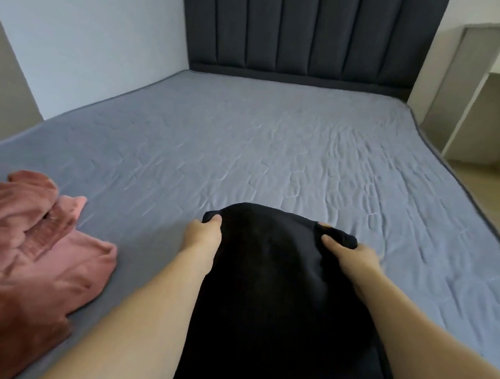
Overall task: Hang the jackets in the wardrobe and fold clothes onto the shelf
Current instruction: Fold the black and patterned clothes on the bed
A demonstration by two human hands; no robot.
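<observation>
black garment [273, 289] | flat, far edge lifted | pink garment [8, 251] | crumpled, left

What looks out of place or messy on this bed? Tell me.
Only the pink garment stands out: it lies crumpled in a heap at the bed's near left edge, unfolded. The black garment lies flat, its far corners gripped by the left hand and right hand. Nothing looks damaged.

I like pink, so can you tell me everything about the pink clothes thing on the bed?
The pink garment is a dusty rose colour and looks soft, like fleece or velvet, with a ribbed band showing near its middle. It lies crumpled and unfolded at the near left of the blue-grey bed. Part of it runs out of the picture. Neither hand touches it, and it lies apart from the black garment.
</observation>
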